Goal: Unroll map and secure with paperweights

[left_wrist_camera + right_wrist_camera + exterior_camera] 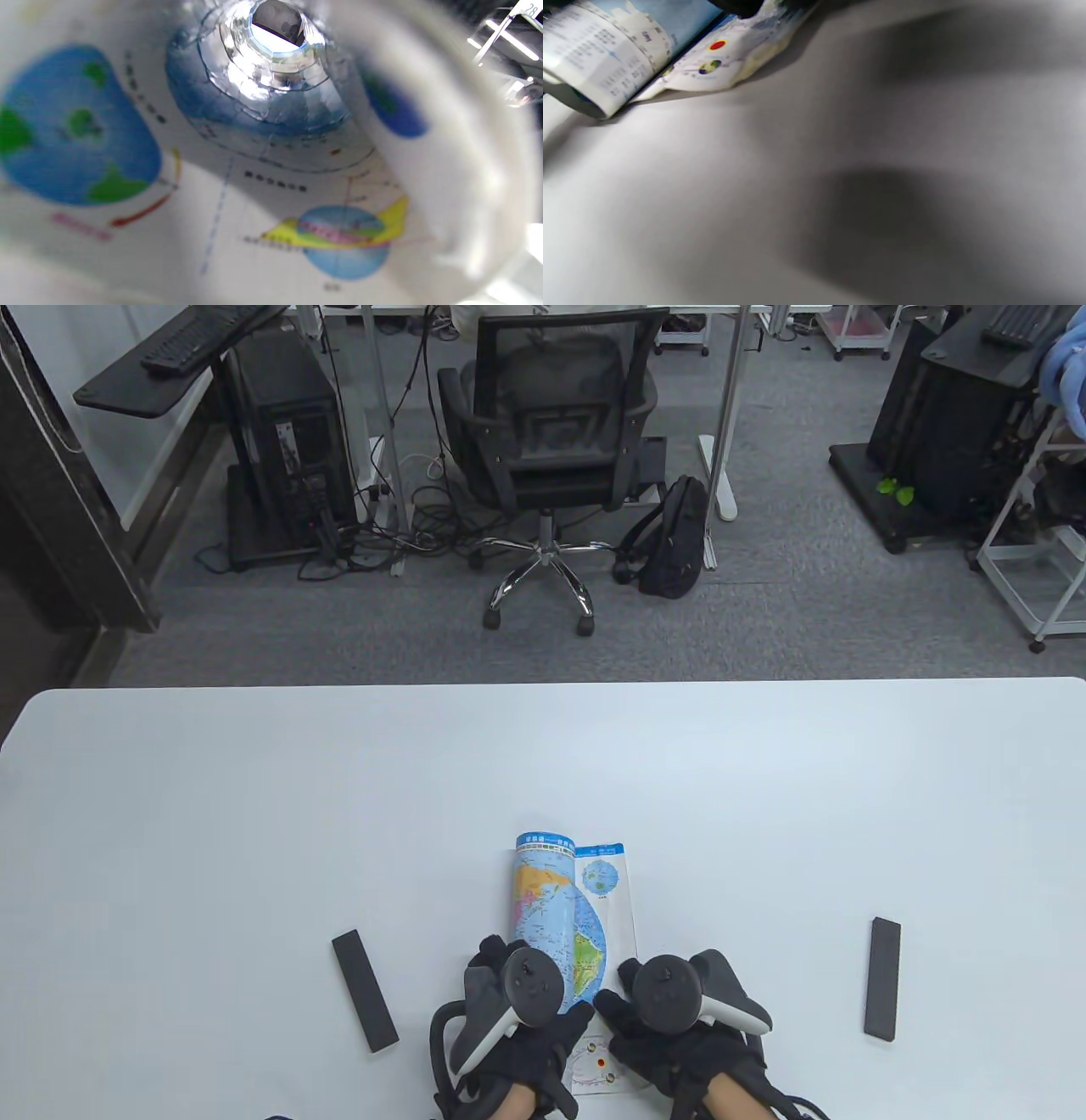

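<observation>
- An office floor with a black swivel chair [551, 449] and a backpack [676, 538] is seen beyond a white tabletop [254, 814].
- A map [560, 916], rolled for the most part, is laid near the tabletop's front edge, with 1 flat strip opened to its right.
- The left hand [509, 1027] is rested on the roll; the right hand [679, 1027] is pressed on the flat strip. How the fingers are curled cannot be told.
- 2 black bar paperweights are laid apart from the map: 1 on the left [364, 990], 1 on the right [882, 978].
- In the left wrist view, the inside of the roll [271, 140] is shown, blurred.
</observation>
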Demonstrator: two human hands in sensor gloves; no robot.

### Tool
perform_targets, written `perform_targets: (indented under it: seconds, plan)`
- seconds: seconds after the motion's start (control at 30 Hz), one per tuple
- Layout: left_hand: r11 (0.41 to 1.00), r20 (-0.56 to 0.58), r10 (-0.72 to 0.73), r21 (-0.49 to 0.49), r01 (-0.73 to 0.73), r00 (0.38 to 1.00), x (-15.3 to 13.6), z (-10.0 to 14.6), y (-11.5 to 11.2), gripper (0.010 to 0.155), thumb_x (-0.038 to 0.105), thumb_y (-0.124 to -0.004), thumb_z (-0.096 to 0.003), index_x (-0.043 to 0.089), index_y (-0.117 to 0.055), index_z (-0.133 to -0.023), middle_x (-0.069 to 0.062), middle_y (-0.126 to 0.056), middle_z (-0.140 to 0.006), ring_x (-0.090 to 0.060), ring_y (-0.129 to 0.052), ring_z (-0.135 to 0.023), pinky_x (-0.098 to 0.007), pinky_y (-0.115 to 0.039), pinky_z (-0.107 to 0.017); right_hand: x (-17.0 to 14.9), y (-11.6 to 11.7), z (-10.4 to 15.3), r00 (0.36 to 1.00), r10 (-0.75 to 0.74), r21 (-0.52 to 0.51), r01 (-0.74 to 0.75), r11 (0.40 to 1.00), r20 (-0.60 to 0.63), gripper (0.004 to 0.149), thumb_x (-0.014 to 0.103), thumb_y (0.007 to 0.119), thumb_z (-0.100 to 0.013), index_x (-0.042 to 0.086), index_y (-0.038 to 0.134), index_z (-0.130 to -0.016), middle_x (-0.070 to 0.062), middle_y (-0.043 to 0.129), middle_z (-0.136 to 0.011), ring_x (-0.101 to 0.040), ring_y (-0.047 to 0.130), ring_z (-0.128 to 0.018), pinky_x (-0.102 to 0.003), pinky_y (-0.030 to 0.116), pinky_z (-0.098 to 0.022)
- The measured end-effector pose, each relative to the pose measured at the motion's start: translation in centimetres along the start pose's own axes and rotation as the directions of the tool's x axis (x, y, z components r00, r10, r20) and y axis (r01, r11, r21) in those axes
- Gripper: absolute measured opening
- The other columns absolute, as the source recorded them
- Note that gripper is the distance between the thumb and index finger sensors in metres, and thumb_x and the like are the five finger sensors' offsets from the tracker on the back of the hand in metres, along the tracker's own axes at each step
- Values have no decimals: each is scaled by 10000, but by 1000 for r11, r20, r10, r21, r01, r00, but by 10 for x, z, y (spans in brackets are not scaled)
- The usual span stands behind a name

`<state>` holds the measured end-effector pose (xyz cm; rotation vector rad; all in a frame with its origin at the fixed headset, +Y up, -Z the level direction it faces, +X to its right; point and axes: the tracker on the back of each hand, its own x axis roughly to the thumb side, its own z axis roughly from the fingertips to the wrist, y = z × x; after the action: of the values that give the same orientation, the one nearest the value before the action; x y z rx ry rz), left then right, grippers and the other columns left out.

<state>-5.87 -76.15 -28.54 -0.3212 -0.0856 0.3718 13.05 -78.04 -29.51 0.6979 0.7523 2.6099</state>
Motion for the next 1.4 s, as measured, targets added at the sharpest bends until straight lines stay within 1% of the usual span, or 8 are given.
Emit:
perform_targets:
  seconds: [0.13,0.23,0.33,0.47,0.6,0.8,1.07,1.4]
  plan:
    - [999,24,-35,15,34,999,3,1,0,952,565,-701,-536,-5,-139,-1052,-344,19,-1019,-613,-144,-921,-686,-407,-665,0,0,0,1000,2,3,-2,1000,-5,521,265,640,-594,111,424,-1043,-253,136,-1070,-600,66,-858,-715,115,-517]
    - [998,134,-53,37,49,990,9,1,1,879,474,-715,-551,161,-65,-1052,-249,50,-1047,-559,-38,-921,-678,-319,-678,1,1,1,1000,7,8,-7,1000,-11,526,270,636,-596,109,412,-1045,-255,131,-1068,-602,65,-857,-716,115,-517]
    - [988,294,-153,53,143,943,18,0,1,714,341,-712,-551,245,-255,-1091,-140,-52,-1108,-478,-23,-945,-663,-269,-673,2,0,1,1000,6,10,-6,1000,-15,525,272,633,-598,106,412,-1044,-258,129,-1067,-602,64,-857,-716,116,-517]
    - [957,366,-290,125,262,884,31,2,0,532,232,-698,-530,252,-596,-1052,-86,-504,-1139,-398,-277,-1037,-643,-262,-667,2,0,1,1000,6,9,-6,1000,-17,525,275,629,-599,94,411,-1041,-260,130,-1067,-600,65,-857,-715,117,-518]
    - [925,337,-380,153,348,861,36,5,1,498,275,-680,-540,258,-634,-1036,-69,-582,-1122,-410,-350,-1047,-641,-240,-670,2,-1,2,999,16,2,-16,1000,-29,524,273,629,-598,76,419,-1036,-255,134,-1068,-597,65,-857,-714,118,-519]
    - [946,297,-319,155,284,900,28,9,11,577,423,-678,-547,216,-571,-1074,-119,-465,-1154,-466,-327,-1037,-663,-237,-672,-6,-7,4,998,-19,-16,18,1000,-56,524,269,631,-597,33,441,-1024,-246,166,-1073,-592,81,-863,-712,126,-523]
    - [948,181,-316,98,302,932,13,15,20,679,522,-630,-559,196,-420,-1116,-189,-308,-1162,-492,-329,-1030,-662,-325,-686,-23,-19,11,988,-23,-69,12,998,-156,540,262,632,-593,-57,470,-997,-261,231,-1074,-584,118,-873,-709,147,-532]
    - [963,63,-263,-41,266,963,0,2,4,847,598,-565,-556,82,-139,-1075,-347,-191,-1097,-591,-306,-974,-702,-355,-651,-31,-20,15,984,-40,-68,28,997,-176,599,283,641,-593,-100,434,-1004,-318,201,-1056,-599,120,-867,-715,151,-528]
